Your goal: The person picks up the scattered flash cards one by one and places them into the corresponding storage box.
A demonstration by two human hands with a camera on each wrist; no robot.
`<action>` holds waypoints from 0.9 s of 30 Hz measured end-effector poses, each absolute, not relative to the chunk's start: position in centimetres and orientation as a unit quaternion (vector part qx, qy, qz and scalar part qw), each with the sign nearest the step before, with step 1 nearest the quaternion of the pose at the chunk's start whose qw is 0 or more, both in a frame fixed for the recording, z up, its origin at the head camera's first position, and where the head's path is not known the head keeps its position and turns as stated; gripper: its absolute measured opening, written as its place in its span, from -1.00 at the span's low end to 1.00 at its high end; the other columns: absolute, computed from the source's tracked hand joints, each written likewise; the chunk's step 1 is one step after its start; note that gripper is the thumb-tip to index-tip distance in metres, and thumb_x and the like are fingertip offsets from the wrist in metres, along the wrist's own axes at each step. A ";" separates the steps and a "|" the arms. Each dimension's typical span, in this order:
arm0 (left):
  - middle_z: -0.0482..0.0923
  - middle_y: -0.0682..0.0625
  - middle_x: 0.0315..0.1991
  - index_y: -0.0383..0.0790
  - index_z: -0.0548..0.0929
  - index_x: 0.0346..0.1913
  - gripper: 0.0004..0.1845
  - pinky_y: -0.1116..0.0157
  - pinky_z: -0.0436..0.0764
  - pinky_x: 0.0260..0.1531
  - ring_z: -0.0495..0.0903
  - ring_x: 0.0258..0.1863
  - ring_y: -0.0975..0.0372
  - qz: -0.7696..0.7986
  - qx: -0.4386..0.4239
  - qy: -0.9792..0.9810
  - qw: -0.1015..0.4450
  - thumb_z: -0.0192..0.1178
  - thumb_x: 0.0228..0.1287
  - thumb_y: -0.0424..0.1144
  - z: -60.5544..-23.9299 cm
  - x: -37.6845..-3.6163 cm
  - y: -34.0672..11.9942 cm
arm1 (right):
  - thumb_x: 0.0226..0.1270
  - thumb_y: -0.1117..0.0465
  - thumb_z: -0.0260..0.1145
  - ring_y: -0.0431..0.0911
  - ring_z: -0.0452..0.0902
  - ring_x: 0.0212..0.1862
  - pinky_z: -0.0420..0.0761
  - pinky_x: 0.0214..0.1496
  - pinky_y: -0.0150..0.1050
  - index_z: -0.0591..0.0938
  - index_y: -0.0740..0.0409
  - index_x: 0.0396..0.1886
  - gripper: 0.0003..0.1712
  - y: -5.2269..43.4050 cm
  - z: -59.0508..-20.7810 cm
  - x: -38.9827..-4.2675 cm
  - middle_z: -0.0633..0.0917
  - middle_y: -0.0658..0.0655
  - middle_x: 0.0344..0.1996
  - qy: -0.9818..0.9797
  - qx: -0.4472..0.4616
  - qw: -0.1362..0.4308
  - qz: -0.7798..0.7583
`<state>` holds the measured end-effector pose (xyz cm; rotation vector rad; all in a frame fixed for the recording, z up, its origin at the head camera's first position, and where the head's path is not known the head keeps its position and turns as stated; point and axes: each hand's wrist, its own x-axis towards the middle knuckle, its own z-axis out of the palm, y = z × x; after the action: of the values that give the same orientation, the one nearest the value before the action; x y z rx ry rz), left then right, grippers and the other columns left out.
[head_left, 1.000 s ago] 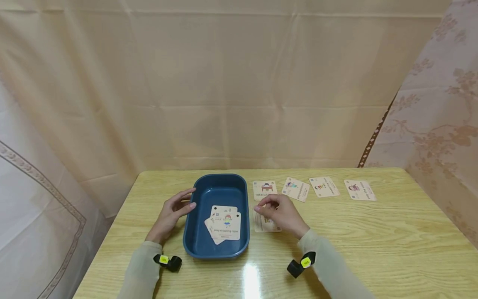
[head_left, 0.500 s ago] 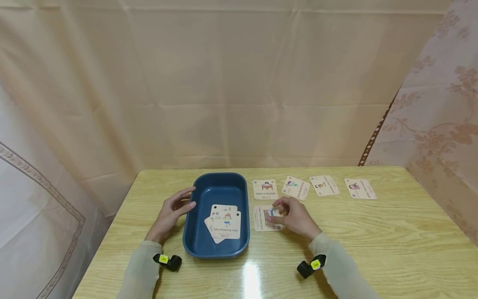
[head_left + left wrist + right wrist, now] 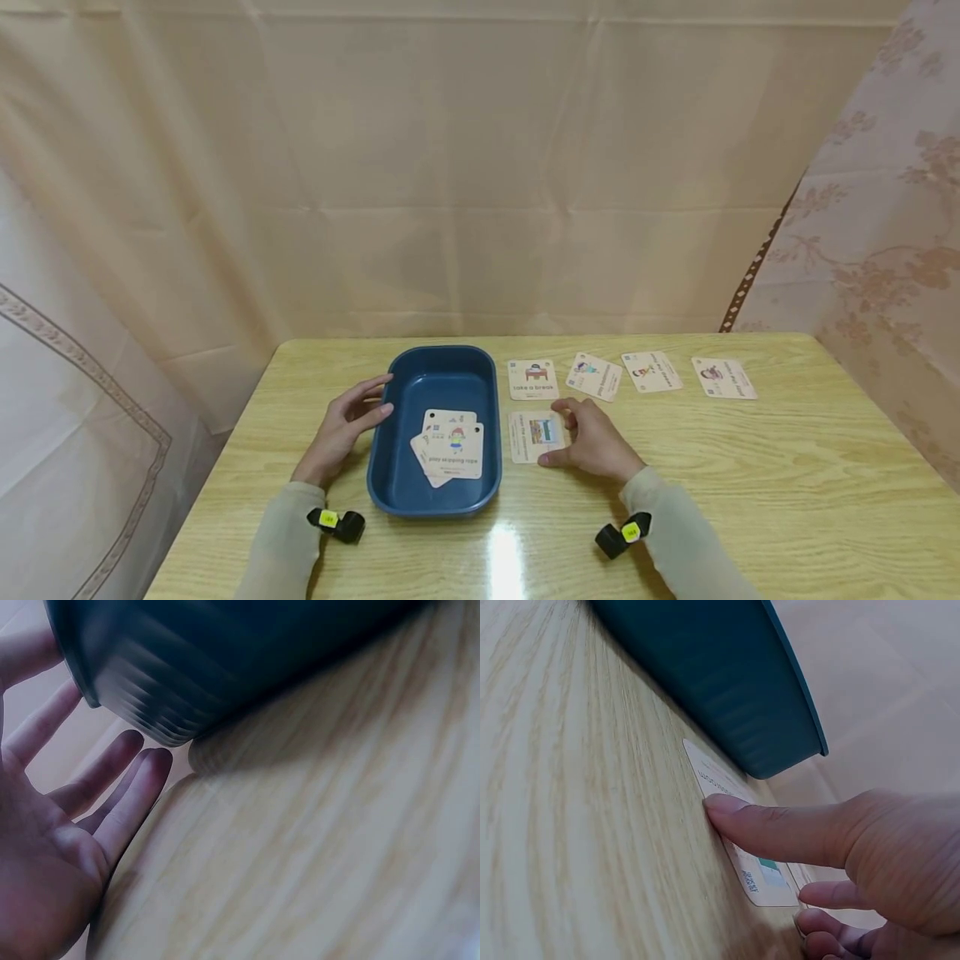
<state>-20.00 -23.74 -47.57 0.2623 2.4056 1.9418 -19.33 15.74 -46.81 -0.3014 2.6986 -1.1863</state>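
My left hand [image 3: 337, 435] rests at the left rim of a blue plastic tray [image 3: 442, 392], its fingers loosely spread; the left wrist view has the fingers [image 3: 124, 814] beside the tray's ribbed wall [image 3: 157, 705]. On the table just right of the tray lies a picture card [image 3: 534, 433] with writing along its left side. My right hand [image 3: 600, 442] holds this card by its edges, thumb on the near edge and fingertips at the far right corner. In the right wrist view, the thumb [image 3: 780, 829] presses at the edge of the card [image 3: 712, 772].
Inside the tray lies a small overlapping pile of cards, a "play skipping rope" card [image 3: 453, 458] on top. Behind the right hand runs a row of several cards, from the "take a break" card [image 3: 532, 387] to one [image 3: 723, 379] at the right. A beige curtain [image 3: 450, 183] hangs behind the table.
My right hand has shifted right across the card and spread its thumb and fingers to opposite edges, uncovering the picture and the "take a break" card. The left hand and tray stay put.
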 end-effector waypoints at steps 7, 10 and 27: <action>0.42 -0.24 0.34 -0.21 0.45 0.44 -0.45 0.33 0.53 0.09 0.46 0.20 -0.06 0.618 0.083 0.781 0.019 0.26 0.44 -0.24 -47.5 -19.9 -23.7 | -0.20 0.14 0.77 -0.02 0.33 -0.19 0.37 -0.15 -0.16 0.54 0.27 0.25 -0.05 15.7 -46.9 -19.3 0.43 0.12 -0.25 0.907 -0.093 0.086 -0.401; 0.42 -0.25 0.34 -0.22 0.45 0.44 -0.45 0.33 0.53 0.09 0.46 0.20 -0.07 0.618 0.083 0.781 0.018 0.26 0.44 -0.24 -47.5 -19.9 -23.7 | -0.19 0.14 0.76 -0.02 0.33 -0.20 0.37 -0.15 -0.16 0.54 0.28 0.25 -0.05 15.7 -46.8 -19.2 0.43 0.12 -0.25 0.907 -0.095 0.084 -0.402; 0.42 -0.25 0.33 -0.22 0.46 0.43 -0.45 0.35 0.55 0.07 0.46 0.19 -0.06 0.618 0.083 0.782 0.017 0.27 0.43 -0.24 -47.5 -19.9 -23.7 | -0.18 0.12 0.76 -0.02 0.34 -0.17 0.37 -0.13 -0.15 0.55 0.22 0.22 -0.10 15.7 -47.0 -19.3 0.44 0.11 -0.23 0.908 -0.084 0.088 -0.401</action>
<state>-19.93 -23.74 -47.55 0.2570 2.4288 1.9204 -19.33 15.70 -47.04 -0.2515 2.7028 -1.1942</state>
